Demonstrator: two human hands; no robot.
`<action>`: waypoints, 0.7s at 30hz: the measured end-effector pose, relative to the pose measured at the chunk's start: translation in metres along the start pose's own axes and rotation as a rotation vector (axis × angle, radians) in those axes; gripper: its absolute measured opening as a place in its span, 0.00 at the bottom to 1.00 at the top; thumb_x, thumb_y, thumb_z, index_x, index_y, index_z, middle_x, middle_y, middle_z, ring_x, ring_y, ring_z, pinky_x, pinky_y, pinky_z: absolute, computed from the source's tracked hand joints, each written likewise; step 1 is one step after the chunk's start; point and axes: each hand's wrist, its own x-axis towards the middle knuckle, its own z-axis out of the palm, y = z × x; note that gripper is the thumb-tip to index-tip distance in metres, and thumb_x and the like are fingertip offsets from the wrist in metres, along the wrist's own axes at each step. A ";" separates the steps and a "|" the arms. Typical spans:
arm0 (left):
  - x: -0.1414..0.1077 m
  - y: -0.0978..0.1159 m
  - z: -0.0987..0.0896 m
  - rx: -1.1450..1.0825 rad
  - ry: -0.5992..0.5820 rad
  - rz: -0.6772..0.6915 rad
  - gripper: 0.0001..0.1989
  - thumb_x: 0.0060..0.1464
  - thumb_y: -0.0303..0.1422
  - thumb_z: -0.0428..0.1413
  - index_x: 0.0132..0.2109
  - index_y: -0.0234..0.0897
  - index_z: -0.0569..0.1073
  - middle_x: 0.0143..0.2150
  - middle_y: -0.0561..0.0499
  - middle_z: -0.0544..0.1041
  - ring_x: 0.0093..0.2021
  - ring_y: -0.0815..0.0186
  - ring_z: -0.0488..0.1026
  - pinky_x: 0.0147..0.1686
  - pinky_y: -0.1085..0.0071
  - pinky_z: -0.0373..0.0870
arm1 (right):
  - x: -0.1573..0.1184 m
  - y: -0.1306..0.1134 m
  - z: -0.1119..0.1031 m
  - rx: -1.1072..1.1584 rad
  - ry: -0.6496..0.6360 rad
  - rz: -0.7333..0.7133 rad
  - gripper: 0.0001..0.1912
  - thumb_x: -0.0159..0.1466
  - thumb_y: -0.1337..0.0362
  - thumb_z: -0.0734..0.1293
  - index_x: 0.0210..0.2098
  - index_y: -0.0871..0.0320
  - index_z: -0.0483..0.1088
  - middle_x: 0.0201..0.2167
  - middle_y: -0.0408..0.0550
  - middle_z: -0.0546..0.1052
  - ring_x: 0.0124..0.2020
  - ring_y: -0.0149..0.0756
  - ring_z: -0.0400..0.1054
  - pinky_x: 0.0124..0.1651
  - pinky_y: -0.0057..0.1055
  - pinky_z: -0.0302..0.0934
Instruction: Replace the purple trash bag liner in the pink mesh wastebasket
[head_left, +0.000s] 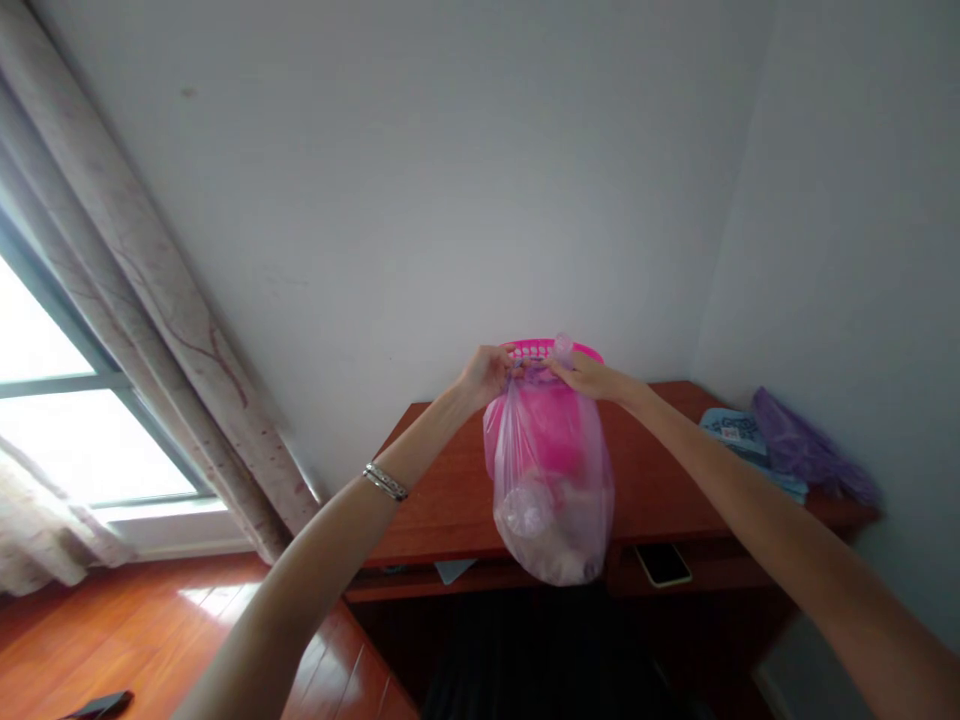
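Note:
A filled, see-through pinkish-purple plastic bag point(559, 520) hangs in front of the desk, its contents pale and crumpled but too blurred to name. My left hand point(487, 374) pinches the left side of its gathered top. On the right side of the top, my right hand point(583, 376) is closed around the plastic, with a tuft sticking up above the thumb. Behind the bag stands a bright pink basket point(589, 351) with a perforated rim; most of its body shows only through the plastic.
The reddish-brown desk point(427, 490) stands against the wall. A phone point(664, 565) lies on the shelf below its top. Folded purple plastic point(806, 445) and a light-blue packet point(739, 432) lie at right. A dark object point(101, 706) is on the floor, lower left, near the curtain point(187, 330).

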 end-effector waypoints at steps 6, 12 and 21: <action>0.005 0.003 -0.008 0.082 -0.031 -0.013 0.14 0.46 0.22 0.48 0.42 0.27 0.70 0.36 0.36 0.78 0.27 0.62 0.74 0.30 0.68 0.71 | 0.003 -0.003 0.006 -0.096 0.069 -0.176 0.21 0.70 0.52 0.53 0.44 0.56 0.72 0.40 0.50 0.77 0.47 0.40 0.69 0.55 0.39 0.60; 0.006 0.005 -0.003 0.114 0.007 -0.025 0.16 0.52 0.24 0.47 0.45 0.22 0.72 0.33 0.35 0.79 0.23 0.65 0.72 0.27 0.71 0.71 | 0.005 0.007 0.011 -0.280 0.171 -0.227 0.17 0.70 0.59 0.53 0.46 0.59 0.69 0.42 0.53 0.73 0.45 0.40 0.67 0.53 0.41 0.61; 0.016 0.004 -0.005 0.119 -0.012 -0.055 0.13 0.54 0.24 0.48 0.43 0.25 0.74 0.29 0.42 0.79 0.23 0.66 0.74 0.28 0.73 0.73 | 0.002 0.004 0.012 -0.439 0.184 -0.336 0.18 0.67 0.66 0.53 0.55 0.59 0.62 0.52 0.56 0.67 0.55 0.42 0.61 0.61 0.45 0.56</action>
